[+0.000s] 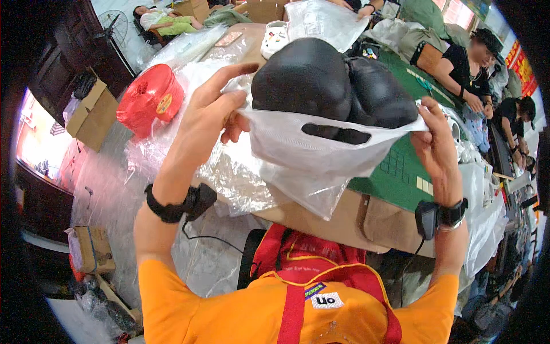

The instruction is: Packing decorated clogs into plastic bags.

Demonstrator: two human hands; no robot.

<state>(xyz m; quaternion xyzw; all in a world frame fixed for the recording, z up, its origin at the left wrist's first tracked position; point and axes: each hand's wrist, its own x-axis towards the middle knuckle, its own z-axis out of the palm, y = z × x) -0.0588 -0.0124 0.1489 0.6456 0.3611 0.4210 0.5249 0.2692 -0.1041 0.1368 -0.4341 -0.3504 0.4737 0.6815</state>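
A white cloth-like bag (309, 163) with a cut-out handle slot is stretched between my two hands above the table. Out of its mouth bulge two shiny, rounded black boxing gloves (301, 83), side by side, their lower parts hidden inside the bag. My left hand (220, 103) pinches the bag's left top corner, its index finger reaching up beside the nearer glove. On the other side my right hand (432, 135) grips the right top corner between thumb and curled fingers. The bag's lower end tapers and hangs down toward me.
A roll of red plastic twine (152, 100) stands on the left, beside crumpled clear plastic film (235, 178). The green mat (395, 166) covers the table's right part. White clogs (275, 39) lie at the back. Co-workers (472, 74) sit along the right; another person (166, 22) reclines far left.
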